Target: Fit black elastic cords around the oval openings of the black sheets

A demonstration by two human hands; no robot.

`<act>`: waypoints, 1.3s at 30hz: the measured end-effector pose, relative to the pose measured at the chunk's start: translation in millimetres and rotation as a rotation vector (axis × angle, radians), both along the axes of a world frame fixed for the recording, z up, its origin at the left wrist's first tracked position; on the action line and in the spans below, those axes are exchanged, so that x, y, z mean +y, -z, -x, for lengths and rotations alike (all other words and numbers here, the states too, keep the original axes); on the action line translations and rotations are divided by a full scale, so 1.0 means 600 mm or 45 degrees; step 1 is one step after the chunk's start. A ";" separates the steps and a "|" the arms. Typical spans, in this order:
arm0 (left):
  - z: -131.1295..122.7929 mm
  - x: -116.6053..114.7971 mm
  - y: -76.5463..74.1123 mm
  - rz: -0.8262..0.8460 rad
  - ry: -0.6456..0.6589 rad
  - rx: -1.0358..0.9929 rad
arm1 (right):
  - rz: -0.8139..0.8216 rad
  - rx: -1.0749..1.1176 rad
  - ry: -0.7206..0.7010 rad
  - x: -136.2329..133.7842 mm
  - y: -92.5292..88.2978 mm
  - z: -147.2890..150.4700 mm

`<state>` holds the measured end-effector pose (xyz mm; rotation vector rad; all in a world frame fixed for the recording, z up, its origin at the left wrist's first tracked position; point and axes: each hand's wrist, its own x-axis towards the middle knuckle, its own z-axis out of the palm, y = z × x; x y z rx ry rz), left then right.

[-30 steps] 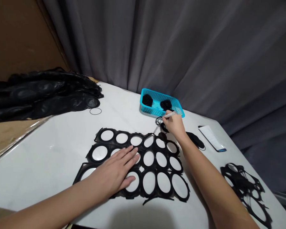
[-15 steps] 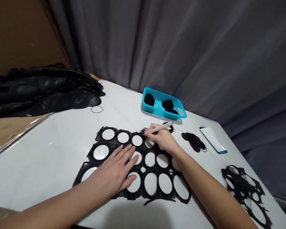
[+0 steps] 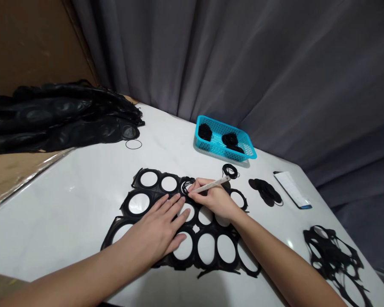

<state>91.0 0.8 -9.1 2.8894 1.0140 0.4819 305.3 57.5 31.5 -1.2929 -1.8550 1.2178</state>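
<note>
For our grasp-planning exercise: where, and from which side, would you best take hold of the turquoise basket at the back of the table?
Probably take the basket by its near long rim, coming from the front and above, thumb outside, fingers inside. Its walls stand upright, its top is open, and the curtain hangs close behind the far side.

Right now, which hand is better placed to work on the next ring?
Probably the right hand: it holds the pointed tool with its tip at a ring, while the left hand lies flat on the sheet.
</note>
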 end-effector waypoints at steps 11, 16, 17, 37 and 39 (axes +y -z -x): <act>0.000 0.000 0.002 -0.016 -0.009 -0.007 | -0.097 -0.075 -0.004 -0.012 0.000 0.001; 0.000 0.001 0.001 -0.024 0.008 0.001 | -0.143 -0.102 -0.023 -0.012 0.002 0.002; 0.000 0.001 0.001 -0.025 0.007 0.005 | -0.172 -0.121 -0.031 -0.014 0.002 0.003; 0.001 0.000 0.004 -0.047 -0.001 0.006 | -0.166 -0.101 -0.017 -0.012 0.005 0.000; 0.000 0.000 0.005 -0.055 -0.002 0.001 | -0.205 -0.123 -0.027 -0.012 0.005 0.000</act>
